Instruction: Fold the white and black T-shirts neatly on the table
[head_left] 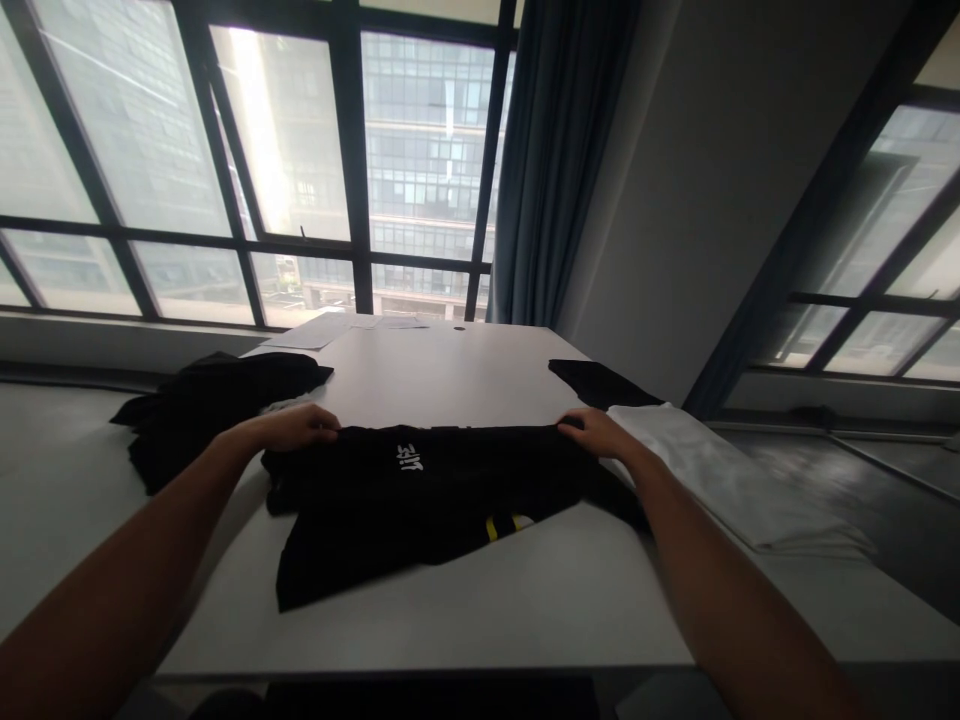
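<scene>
A black T-shirt [420, 500] with white lettering and a yellow-and-white print lies partly folded across the white table. Its far edge runs straight between my two hands. At the left end of that edge my left hand [296, 427] is closed, pinching the cloth. My right hand [596, 432] pinches the right end of the same edge. One dark flap of the shirt hangs down beside my right forearm. The near-left corner of the cloth spreads flat toward the table's front edge.
A heap of black clothing [217, 400] lies left of my left hand. On the right are a folded white cloth [735, 485] and a folded black garment [600, 382]. Papers [311, 332] lie at the table's [442, 385] far end, below windows and a blue curtain [544, 170].
</scene>
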